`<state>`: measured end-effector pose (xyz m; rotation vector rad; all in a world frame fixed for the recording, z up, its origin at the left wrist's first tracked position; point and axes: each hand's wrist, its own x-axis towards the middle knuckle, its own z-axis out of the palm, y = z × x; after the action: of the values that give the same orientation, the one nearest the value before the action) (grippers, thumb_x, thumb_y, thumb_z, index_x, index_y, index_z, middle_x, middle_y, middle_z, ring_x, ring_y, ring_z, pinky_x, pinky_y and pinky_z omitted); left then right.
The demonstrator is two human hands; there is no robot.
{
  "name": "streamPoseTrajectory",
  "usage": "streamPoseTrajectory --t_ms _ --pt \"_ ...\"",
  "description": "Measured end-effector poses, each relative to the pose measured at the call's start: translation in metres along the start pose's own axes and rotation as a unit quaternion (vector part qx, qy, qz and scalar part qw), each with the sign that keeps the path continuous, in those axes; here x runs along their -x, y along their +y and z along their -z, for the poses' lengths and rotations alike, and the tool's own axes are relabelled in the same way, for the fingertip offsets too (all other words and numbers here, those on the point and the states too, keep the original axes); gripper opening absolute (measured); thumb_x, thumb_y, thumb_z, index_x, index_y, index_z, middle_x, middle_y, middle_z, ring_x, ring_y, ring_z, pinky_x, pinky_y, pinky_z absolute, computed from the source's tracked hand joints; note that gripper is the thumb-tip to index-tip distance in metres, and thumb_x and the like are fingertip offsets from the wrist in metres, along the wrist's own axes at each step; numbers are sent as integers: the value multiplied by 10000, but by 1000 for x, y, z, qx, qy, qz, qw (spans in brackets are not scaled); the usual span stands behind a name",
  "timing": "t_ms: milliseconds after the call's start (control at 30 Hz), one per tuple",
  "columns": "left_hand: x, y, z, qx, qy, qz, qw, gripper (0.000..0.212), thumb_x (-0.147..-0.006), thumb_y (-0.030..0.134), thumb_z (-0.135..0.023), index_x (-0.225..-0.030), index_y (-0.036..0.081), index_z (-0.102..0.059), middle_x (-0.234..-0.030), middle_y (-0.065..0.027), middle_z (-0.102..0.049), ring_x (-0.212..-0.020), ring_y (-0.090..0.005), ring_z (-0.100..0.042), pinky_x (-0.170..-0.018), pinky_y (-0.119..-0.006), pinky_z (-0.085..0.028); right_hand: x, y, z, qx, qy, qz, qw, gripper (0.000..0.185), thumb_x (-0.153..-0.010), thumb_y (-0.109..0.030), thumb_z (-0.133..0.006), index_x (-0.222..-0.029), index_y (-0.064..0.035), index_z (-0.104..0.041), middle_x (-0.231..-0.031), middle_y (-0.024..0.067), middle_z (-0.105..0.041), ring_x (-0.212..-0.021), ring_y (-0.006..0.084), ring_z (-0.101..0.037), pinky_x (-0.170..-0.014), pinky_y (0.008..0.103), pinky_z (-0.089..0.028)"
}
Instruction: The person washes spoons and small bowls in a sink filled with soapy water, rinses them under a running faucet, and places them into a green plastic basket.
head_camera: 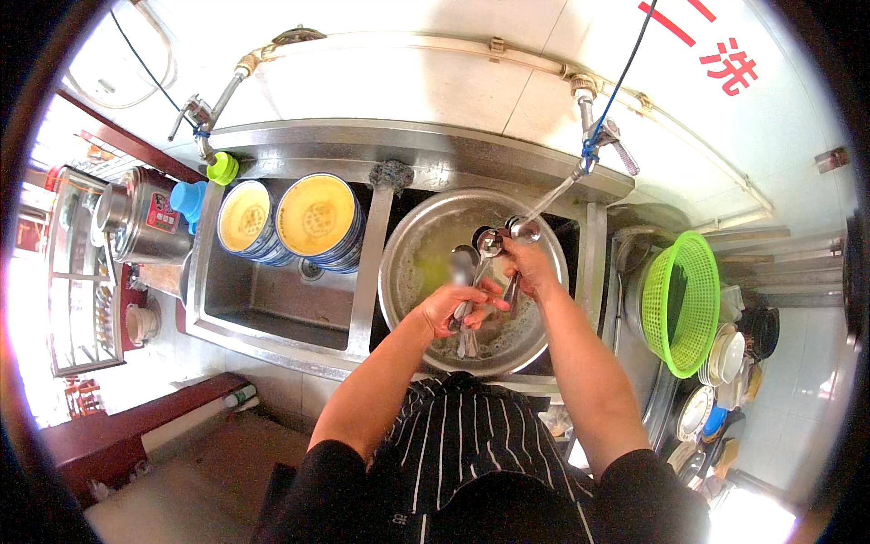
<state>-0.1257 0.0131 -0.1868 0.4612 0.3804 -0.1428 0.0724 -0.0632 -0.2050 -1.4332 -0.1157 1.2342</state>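
Note:
My left hand (445, 307) grips several metal spoons (463, 257), their bowls pointing away from me and their handles sticking out below the palm. Beside it, my right hand (531, 266) is closed around more metal spoons (526, 231), with the bowls gathered at the fingers. A stream of water (552, 198) runs from the right-hand faucet (590, 146) onto those bowls. Both hands are above a large round metal basin (392, 299) of cloudy, slightly foamy water. A blurred yellow-green patch shows in the water; what it is I cannot tell.
In the left sink compartment (285, 299) stand two stacks of blue-rimmed bowls (318, 214). Steel wool (392, 175) rests on the divider. A second faucet (200, 115) hangs over green cups (222, 168). On the right are a green plastic colander (693, 306) and stacked plates (724, 357).

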Motion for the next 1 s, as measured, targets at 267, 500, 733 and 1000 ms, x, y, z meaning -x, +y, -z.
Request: streamPoseTrajectory --t_ms 267,500,733,1000 --pt "-7 6 -14 13 249 -82 965 260 -936 110 -558 -1186 44 -533 -835 -80 -612 -490 -96 -425 -479 -257 -376 5 -4 -8 15 180 111 977 282 -842 -286 -759 -964 -46 -674 -713 9 -580 -541 102 -472 -470 280 -360" --pt "-15 -5 -12 116 210 -127 962 275 -940 143 -592 -1195 98 -502 -854 -70 -612 -488 -87 -408 -472 -263 -351 5 -1 -18 -153 6 -3 988 249 -826 -292 -773 -854 -99 -618 -698 -20 -531 -559 97 -418 -514 254 -333" --pt "-19 -5 -12 85 181 -88 976 231 -1001 248 -515 -1134 62 -548 -967 -98 -661 -500 -77 -376 -491 -260 -347 0 -35 -35 -163 -3 24 986 218 -929 -291 -655 -891 -89 -582 -819 83 -659 -634 155 -577 -562 294 -469" --pt "-16 -4 -1 30 169 -42 984 319 -1022 302 -449 -1188 51 -555 -960 -105 -679 -473 -96 -412 -450 -274 -386 -18 -56 -7 48 75 95 992 332 -853 -358 -747 -810 -83 -565 -597 -1 -504 -491 111 -453 -483 298 -396"
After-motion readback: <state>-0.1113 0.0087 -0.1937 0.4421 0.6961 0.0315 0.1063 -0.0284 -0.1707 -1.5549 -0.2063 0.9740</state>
